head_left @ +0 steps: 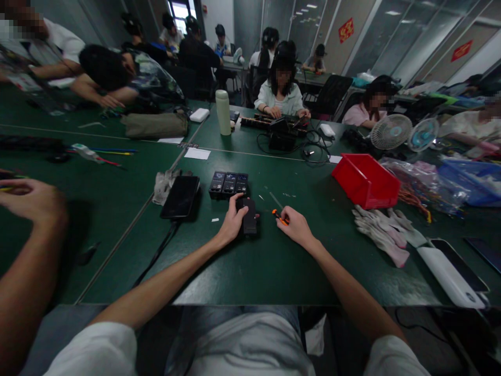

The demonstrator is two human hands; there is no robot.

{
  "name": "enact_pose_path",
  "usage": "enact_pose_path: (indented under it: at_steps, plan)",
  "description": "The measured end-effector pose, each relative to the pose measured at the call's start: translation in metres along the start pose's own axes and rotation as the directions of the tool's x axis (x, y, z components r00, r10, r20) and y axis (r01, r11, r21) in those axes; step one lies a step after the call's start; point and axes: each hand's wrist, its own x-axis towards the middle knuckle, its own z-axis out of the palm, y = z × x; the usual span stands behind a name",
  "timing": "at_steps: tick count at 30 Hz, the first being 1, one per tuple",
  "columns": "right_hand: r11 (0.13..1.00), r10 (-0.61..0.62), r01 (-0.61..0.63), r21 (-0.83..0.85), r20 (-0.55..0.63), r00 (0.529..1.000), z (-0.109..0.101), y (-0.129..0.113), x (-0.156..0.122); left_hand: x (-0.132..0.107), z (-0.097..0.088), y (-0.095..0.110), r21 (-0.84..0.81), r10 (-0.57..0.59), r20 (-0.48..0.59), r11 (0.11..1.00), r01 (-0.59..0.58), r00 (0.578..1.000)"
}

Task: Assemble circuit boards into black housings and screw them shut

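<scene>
My left hand (pixel 231 224) is closed around a black rectangular box (pixel 249 218), with the thumb on its top face. A small reddish part shows at the box's right side. Just behind it, a row of black modules (pixel 228 184) with printed labels lies on the green table (pixel 274 271). To the right, my right hand (pixel 294 225) grips an orange-and-black handled tool (pixel 279 216), pointing left and apart from the box. Its exact kind is hard to make out. A thin pale strip (pixel 276 200) lies beyond that hand.
Left of the modules, a black phone (pixel 180 197) with a cable rests against grey gloves (pixel 162 187). A red bin (pixel 366 180), more gloves (pixel 385 232) and a white power bank (pixel 450 277) are at right. A co-worker's hand (pixel 29 201) reaches in at far left. Across stands a green bottle (pixel 223 112).
</scene>
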Motion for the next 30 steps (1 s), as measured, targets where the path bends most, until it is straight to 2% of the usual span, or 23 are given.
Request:
enact_pose_path:
  at_steps: [3,6,9,14,17,20,24,30]
  plan:
    - [0.996,0.013,-0.01,0.09,-0.033,0.999,0.003,-0.002,0.0,0.002,0.001,-0.002,-0.074,-0.077,0.018,0.994,0.078,0.997]
    - [0.954,0.05,-0.031,0.297,-0.057,0.997,0.01,-0.006,0.0,0.003,0.002,-0.004,-0.099,-0.102,0.05,0.989,0.106,0.994]
    - [0.889,0.037,-0.036,0.456,0.006,0.999,0.018,-0.011,0.0,0.002,0.004,-0.006,-0.088,-0.083,0.035,0.992,0.086,0.996]
    - [0.919,-0.103,0.066,0.389,0.076,0.992,0.022,-0.022,-0.003,-0.001,0.009,-0.006,-0.056,0.008,-0.017,0.998,-0.009,1.0]
    - [0.925,-0.116,0.082,0.371,0.071,0.991,0.02,-0.026,-0.004,-0.004,0.013,-0.002,0.03,0.108,-0.045,0.994,-0.106,0.993]
    - [0.919,-0.116,0.076,0.387,0.08,0.99,0.02,-0.026,-0.003,-0.007,0.016,0.003,0.087,0.173,-0.015,0.981,-0.171,0.985]
    - [0.909,-0.128,0.084,0.407,0.082,0.988,0.019,-0.026,-0.003,-0.009,0.019,0.007,0.062,0.196,0.024,0.978,-0.198,0.98]
    - [0.923,-0.117,0.071,0.379,0.1,0.988,0.019,-0.028,-0.003,-0.007,0.018,0.008,-0.032,0.185,-0.038,0.982,-0.186,0.982]
